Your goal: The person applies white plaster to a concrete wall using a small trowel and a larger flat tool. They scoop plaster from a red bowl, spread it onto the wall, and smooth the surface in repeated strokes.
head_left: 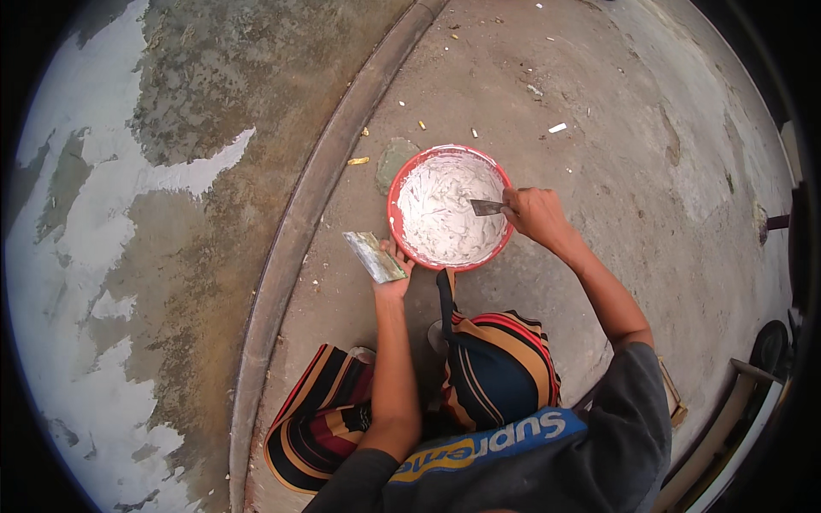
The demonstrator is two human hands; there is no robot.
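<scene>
A red plastic basin (pixel 395 224) stands on the floor in front of me, holding thick white paste (pixel 445 192) with a ridged, stirred surface. My right hand (pixel 532 212) is closed round a putty knife (pixel 487 207) over the basin's right side. Its dark blade points left, at or just above the paste; I cannot tell whether they touch. At the basin's lower left, my left hand (pixel 395 272) grips a wide, flat scraper blade (pixel 375 256) smeared greenish and whitish. The left fingertips lie close to the basin's rim, and the scraper hides part of the palm.
A wall (pixel 197 239) patched with white coating rises on the left, with a curved ledge (pixel 295 222) along its foot. Small yellow and white scraps (pixel 558 128) lie scattered on the concrete floor (pixel 616 188). A dark round object (pixel 770 346) is at the far right. My striped trousers (pixel 505 368) are close below the basin.
</scene>
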